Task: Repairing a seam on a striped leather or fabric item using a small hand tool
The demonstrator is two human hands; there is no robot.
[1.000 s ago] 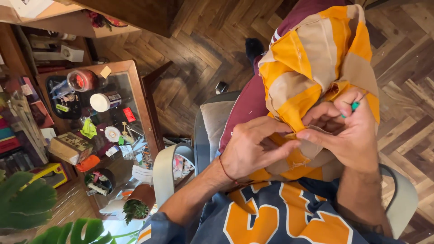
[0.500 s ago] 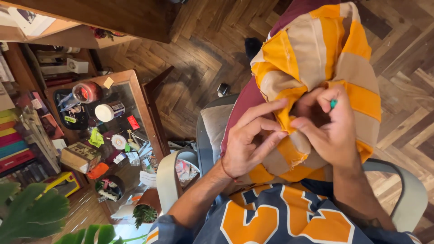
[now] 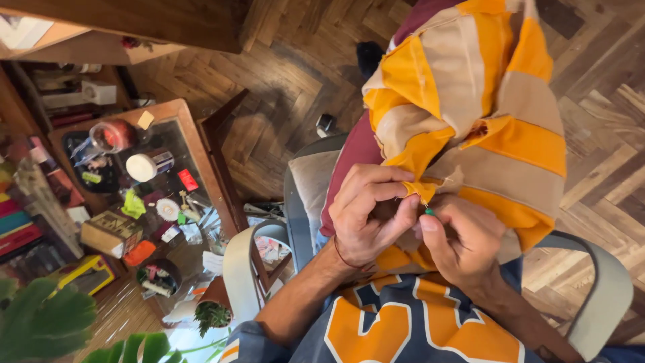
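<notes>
Head view is showing the left hand (image 3: 369,215) now pinching a fold of the striped orange fabric (image 3: 470,114) on the lap, while the right hand (image 3: 460,235), lower than before, is closing on a green-headed pin (image 3: 428,211), so pinning is continuing.

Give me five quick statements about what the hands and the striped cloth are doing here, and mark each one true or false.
1. The left hand pinches a fold of the orange and beige striped fabric. True.
2. The right hand holds scissors. False: it holds a small green-tipped pin or needle at the fold.
3. The fabric lies flat on the glass-topped side table. False: it is draped over the person's lap.
4. A thin band circles the left wrist. True.
5. The floor is carpeted. False: it is herringbone wood.
</notes>
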